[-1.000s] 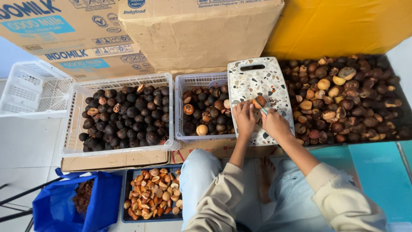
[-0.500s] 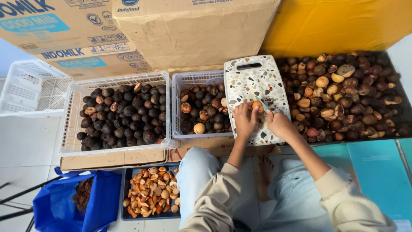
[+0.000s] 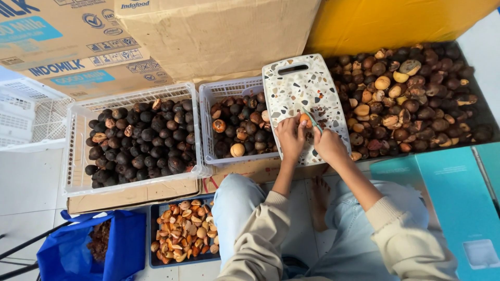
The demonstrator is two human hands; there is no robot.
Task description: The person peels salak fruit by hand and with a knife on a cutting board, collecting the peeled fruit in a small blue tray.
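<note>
From the head view, the left hand point(image 3: 289, 136) pinches a small round orange-brown nut point(image 3: 305, 120) in its fingers, on the speckled white terrazzo-pattern cutting board point(image 3: 297, 88). The right hand point(image 3: 325, 144) grips a thin green-handled knife point(image 3: 314, 123) touching the nut. White plastic mesh baskets of dark nuts point(image 3: 136, 140) stand left on the pale tiled floor point(image 3: 26, 182), below cardboard boxes point(image 3: 219, 36).

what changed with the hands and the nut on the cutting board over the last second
Little moved. The left hand keeps pinching the small orange-brown nut on the speckled cutting board, and the right hand keeps the green-handled knife against it, with only slight shifts. Nothing was let go. The baskets and heap of nuts stayed put.
</note>
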